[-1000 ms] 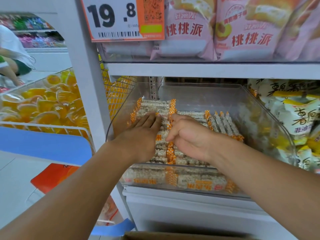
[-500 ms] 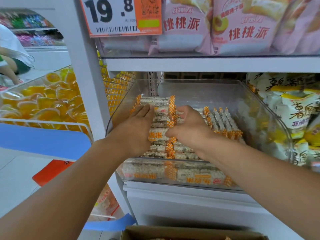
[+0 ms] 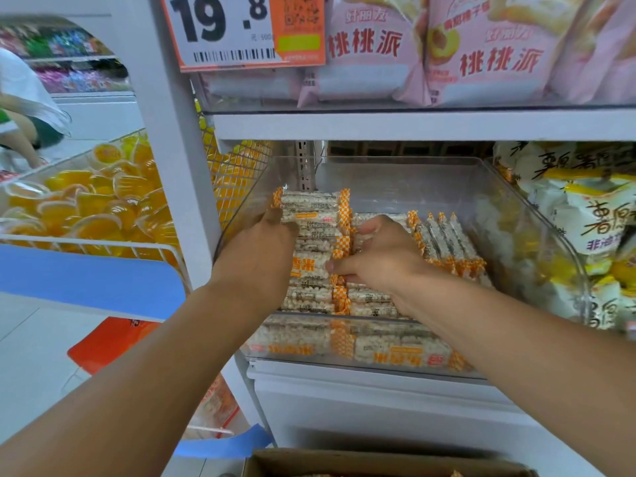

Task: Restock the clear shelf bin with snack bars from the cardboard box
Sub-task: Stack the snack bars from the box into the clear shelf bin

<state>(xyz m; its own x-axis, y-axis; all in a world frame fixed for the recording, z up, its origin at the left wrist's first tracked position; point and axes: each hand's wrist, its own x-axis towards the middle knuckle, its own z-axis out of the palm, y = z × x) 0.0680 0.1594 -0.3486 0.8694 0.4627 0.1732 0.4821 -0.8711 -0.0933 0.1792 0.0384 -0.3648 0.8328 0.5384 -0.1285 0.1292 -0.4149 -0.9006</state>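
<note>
Gripping snack bars (image 3: pixel 311 232), L hand (image 3: pixel 265 249), R hand (image 3: pixel 378 256)

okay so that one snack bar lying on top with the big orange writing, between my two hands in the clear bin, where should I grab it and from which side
Pinch the snack bar across its narrow width near the middle, coming down from above. It lies flat on the stack in the bin, ends pointing left and right, with your left hand and right hand crowding those ends, so only the top is free.

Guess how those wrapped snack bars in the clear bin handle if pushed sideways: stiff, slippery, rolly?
The snack bars look like puffed rice, so probably light and fairly stiff. Glossy wrappers suggest they slide easily. Flat-sided and stacked in rows, they seem unlikely to roll; a hard squeeze might crush them.
</note>
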